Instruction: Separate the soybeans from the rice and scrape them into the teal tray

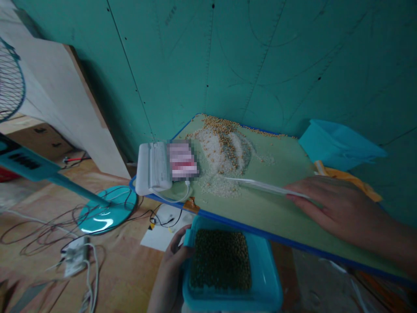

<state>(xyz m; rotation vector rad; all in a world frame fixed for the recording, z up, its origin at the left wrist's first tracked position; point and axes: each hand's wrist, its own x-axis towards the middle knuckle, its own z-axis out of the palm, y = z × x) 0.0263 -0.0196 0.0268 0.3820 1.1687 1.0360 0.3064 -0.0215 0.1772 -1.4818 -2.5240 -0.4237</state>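
With its fingers over the left rim, my left hand (pixel 176 263) grips a blue plastic container (pixel 267 265) just below the table's front edge. Inside it lie dark green beans (pixel 220 261), with yellowish beans along their right side. My right hand (pixel 339 206) is closed on a thin, whitish flat strip (pixel 262 186), seen nearly edge-on, its exact kind unclear. The strip's far end reaches the front of a spread of white rice-like grains (pixel 216 184) on the pale green table (pixel 276 208). Round yellow beans (pixel 221 124) lie mixed through the pile and along the back edge.
A white device (pixel 153 168) and a blurred-out screen (pixel 183 160) with a cable stand at the table's left end. A blue bag (pixel 339 143) and an orange cloth-like piece (pixel 355 180) lie right. A fan base (pixel 107 213) and loose cords occupy the floor left. A green wall (pixel 202 56) rises behind.
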